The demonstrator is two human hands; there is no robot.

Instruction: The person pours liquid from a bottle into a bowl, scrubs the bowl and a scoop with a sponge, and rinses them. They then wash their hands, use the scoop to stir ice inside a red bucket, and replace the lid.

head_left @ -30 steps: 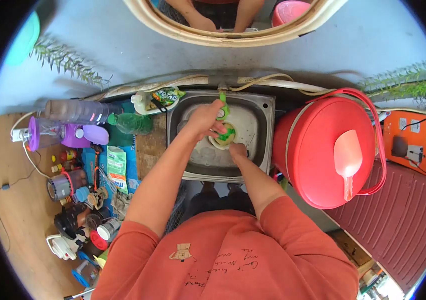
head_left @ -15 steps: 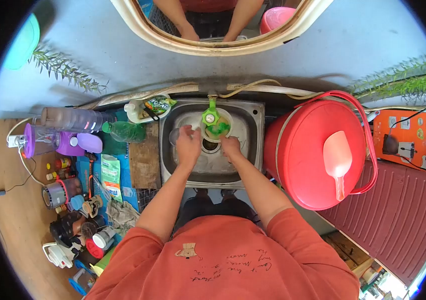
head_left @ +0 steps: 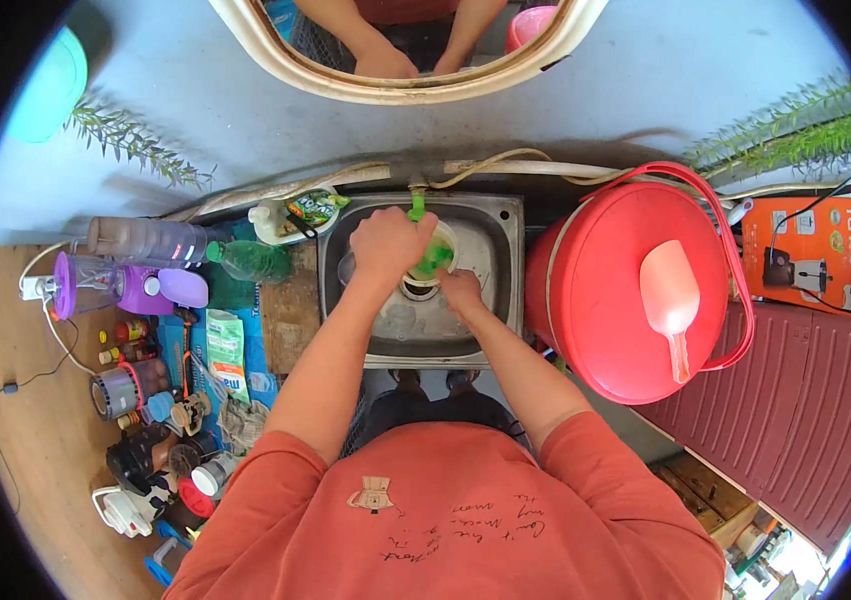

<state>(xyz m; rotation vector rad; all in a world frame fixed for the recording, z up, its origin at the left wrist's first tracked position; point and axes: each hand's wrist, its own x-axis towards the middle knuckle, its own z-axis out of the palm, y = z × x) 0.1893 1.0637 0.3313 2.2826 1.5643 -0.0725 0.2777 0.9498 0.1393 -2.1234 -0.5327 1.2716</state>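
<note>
Right fingers (head_left: 457, 286) grip the bowl (head_left: 451, 238) alone at five o'clock; left hand (head_left: 392, 244) just jumped over the green tap (head_left: 417, 204), hold hidden!

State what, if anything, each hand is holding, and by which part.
The right hand holds the pale round bowl by its near-right rim. The left hand partly covers the green, plastic-looking tap; whether it grips it cannot be told.

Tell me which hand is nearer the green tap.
The person's left hand, right up against or over the green tap. The right hand is farther off, at the bowl's edge nearer the body.
</note>
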